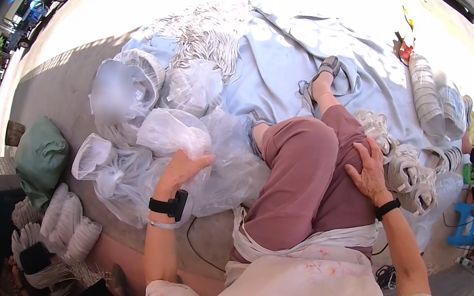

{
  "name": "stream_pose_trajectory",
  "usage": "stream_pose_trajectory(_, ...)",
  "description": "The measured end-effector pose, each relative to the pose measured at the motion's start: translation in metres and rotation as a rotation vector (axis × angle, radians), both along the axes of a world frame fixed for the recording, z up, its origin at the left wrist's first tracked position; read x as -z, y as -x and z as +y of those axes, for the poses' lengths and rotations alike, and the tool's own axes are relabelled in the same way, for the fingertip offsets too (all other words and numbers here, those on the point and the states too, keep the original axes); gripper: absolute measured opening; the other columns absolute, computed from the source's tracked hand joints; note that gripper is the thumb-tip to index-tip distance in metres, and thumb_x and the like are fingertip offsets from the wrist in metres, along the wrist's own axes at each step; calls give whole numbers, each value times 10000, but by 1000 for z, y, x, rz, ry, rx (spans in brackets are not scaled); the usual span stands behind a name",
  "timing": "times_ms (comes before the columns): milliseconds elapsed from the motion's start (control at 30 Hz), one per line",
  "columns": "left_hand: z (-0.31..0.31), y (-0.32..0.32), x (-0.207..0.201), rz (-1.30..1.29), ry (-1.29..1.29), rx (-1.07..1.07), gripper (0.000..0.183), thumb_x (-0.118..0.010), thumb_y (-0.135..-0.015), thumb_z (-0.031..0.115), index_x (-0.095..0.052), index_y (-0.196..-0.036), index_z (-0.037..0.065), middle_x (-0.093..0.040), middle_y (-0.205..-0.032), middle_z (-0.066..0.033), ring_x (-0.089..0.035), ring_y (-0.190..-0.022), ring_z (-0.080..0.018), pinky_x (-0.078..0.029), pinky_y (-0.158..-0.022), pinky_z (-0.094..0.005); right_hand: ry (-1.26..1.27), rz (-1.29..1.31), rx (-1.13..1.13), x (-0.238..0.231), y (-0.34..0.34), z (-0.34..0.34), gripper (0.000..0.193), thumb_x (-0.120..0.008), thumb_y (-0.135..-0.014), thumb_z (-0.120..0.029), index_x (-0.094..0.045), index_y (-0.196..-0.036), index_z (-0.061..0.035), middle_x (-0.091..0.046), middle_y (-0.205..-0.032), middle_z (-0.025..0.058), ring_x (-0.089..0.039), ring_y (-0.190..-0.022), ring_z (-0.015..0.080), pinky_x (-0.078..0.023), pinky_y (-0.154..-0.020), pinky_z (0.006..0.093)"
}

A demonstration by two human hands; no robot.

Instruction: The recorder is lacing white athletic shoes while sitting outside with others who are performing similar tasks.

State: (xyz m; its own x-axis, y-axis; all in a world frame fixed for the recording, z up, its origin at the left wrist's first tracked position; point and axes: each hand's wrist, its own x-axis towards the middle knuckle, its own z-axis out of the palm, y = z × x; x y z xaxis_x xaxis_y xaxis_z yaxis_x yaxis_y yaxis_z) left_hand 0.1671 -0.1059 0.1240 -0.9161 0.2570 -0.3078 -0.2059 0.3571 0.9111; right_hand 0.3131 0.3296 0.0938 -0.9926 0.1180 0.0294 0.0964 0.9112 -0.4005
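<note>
Plastic bag; left hand against it, grip unclear; right hand splayed; blue sheet on ground

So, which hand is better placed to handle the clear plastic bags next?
Probably the left hand: it touches one clear plastic bag. The right hand rests spread on the mauve trousers, farther from it.

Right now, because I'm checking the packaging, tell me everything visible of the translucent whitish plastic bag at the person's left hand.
Thin, crinkled and slightly shiny, the translucent whitish plastic bag is bunched into a puffy, rounded bulge. The person's left hand meets its lower edge; whether it grips is unclear. It lies among other clear plastic bags, left of the mauve trousers. Its opening cannot be made out.
</note>
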Motion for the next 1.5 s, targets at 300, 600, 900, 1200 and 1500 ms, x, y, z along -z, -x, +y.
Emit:
stream_pose_trajectory(300,-9,22,-40,194,100,-254,381,-577,-912,258,-574,-1149,-41,-623,-1087,-137,-571,-1014,-235,-432,-905,-335,8,8,-6,2,-3,8,618,-721,-718,-279,-489,-1269,-122,-329,-1387,218,-333,-1259,441,-299,-1071,487)
stream_pose_trajectory(600,28,52,-159,497,-100,-257,193,-538,-955,206,-602,-993,28,-594,-954,-24,-531,-914,-138,-407,-869,-281,59,-12,-39,-20,7,16,593,-711,-736,-263,-488,-1253,-80,-365,-1348,224,-407,-1211,427,-357,-1031,469)
stream_pose_trajectory(900,41,62,-173,607,-148,-350,197,-567,-931,218,-604,-908,26,-594,-901,-24,-536,-871,-138,-420,-829,-283,480,59,-77,-132,45,-26,466,-647,-817,-170,-494,-1233,-30,-571,-1114,169,-620,-918,280,-498,-811,370)
stream_pose_trajectory(1200,40,64,-283,833,-169,-463,274,-573,-928,223,-645,-1017,-26,-621,-985,-65,-563,-904,-153,-450,-826,-290,633,163,-452,-190,72,-93,665,-723,-775,-204,-411,-1343,-55,-525,-1205,176,-596,-984,263,-498,-836,351)
stream_pose_trajectory(1500,123,2,-255,814,-130,280,138,-608,-923,125,-635,-996,11,-633,-909,-34,-571,-840,-134,-464,-730,-278,760,528,-407,-214,97,-119,807,-770,-718,-250,-367,-1392,-61,-370,-1397,164,-488,-1199,306,-405,-993,405)
